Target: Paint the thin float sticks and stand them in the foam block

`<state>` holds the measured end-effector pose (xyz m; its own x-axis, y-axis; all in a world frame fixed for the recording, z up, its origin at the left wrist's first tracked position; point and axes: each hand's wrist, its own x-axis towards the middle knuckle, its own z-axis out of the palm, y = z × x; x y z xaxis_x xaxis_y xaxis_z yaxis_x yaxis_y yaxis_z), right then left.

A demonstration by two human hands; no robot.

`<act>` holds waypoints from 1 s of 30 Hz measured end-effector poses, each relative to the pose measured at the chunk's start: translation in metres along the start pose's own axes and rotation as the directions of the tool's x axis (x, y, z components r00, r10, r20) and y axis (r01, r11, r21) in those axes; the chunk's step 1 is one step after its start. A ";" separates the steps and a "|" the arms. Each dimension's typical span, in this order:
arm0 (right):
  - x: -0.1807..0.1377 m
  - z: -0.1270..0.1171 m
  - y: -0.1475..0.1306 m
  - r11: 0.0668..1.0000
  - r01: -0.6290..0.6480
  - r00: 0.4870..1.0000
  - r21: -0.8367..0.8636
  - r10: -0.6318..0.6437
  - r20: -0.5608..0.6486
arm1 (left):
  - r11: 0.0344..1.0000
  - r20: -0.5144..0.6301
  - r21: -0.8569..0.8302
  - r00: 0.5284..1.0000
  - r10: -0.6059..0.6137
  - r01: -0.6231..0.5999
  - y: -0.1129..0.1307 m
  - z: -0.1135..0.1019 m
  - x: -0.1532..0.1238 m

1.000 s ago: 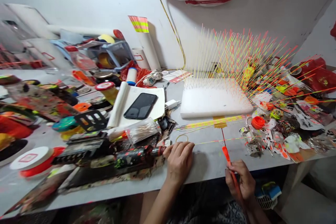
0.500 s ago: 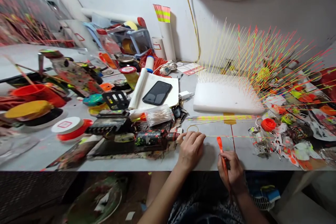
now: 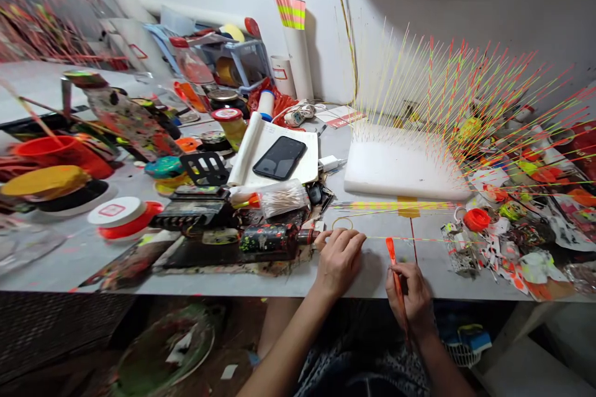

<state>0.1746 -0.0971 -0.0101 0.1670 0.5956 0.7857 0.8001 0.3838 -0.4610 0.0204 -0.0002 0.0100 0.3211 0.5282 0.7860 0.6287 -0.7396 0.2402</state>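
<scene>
My left hand (image 3: pixel 341 260) is curled at the end of a paint-spattered motor (image 3: pixel 269 242), its fingers closed over one end of a thin stick (image 3: pixel 431 239). The stick runs level to the right, with coloured bands along it. My right hand (image 3: pixel 410 294) grips a paintbrush (image 3: pixel 397 282) by its handle, bristles up. The orange brush tip meets the stick, just right of my left hand. Behind the stick lies a bundle of yellow-banded sticks (image 3: pixel 372 205) beside a strip of tan tape (image 3: pixel 408 207).
A white foam block (image 3: pixel 400 173) holds many upright painted sticks. Paint-smeared scraps and an orange cap (image 3: pixel 477 219) crowd the right. Behind the motor are a bag of cotton swabs (image 3: pixel 284 198) and a phone (image 3: pixel 280 157) on a notebook (image 3: pixel 310 170). Paint jars (image 3: pixel 165 173) stand left.
The brush tip has risen slightly to the stick. My left hand keeps its place by the motor. The whole view has shifted a little.
</scene>
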 end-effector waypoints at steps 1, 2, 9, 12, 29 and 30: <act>0.000 0.000 0.000 1.000 -0.002 1.000 -0.001 0.002 0.001 | 1.000 0.004 0.000 1.000 0.000 0.000 0.000 0.000 0.000; 0.000 0.000 0.000 1.000 -0.003 1.000 -0.002 0.003 0.005 | 1.000 0.004 0.000 1.000 0.002 -0.002 0.000 0.000 0.000; 0.000 0.001 0.000 1.000 -0.006 1.000 -0.014 0.006 0.013 | 1.000 -0.007 -0.004 1.000 0.005 -0.005 0.000 0.000 0.000; 0.000 0.000 -0.001 1.000 -0.017 1.000 -0.015 0.017 0.023 | 1.000 0.009 -0.001 1.000 0.002 -0.002 -0.001 0.000 -0.001; 0.003 -0.009 -0.011 0.990 -0.008 0.999 0.142 0.003 0.036 | 1.000 -0.018 -0.010 1.000 0.011 -0.011 0.000 0.000 0.000; 0.003 -0.010 -0.012 0.986 -0.003 0.999 0.168 -0.006 0.049 | 1.000 -0.019 -0.008 1.000 0.011 -0.011 0.000 0.000 -0.001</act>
<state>0.1706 -0.1071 0.0017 0.1342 0.6271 0.7673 0.6914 0.4955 -0.5258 0.0201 -0.0002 0.0093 0.3147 0.5118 0.7994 0.6191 -0.7490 0.2358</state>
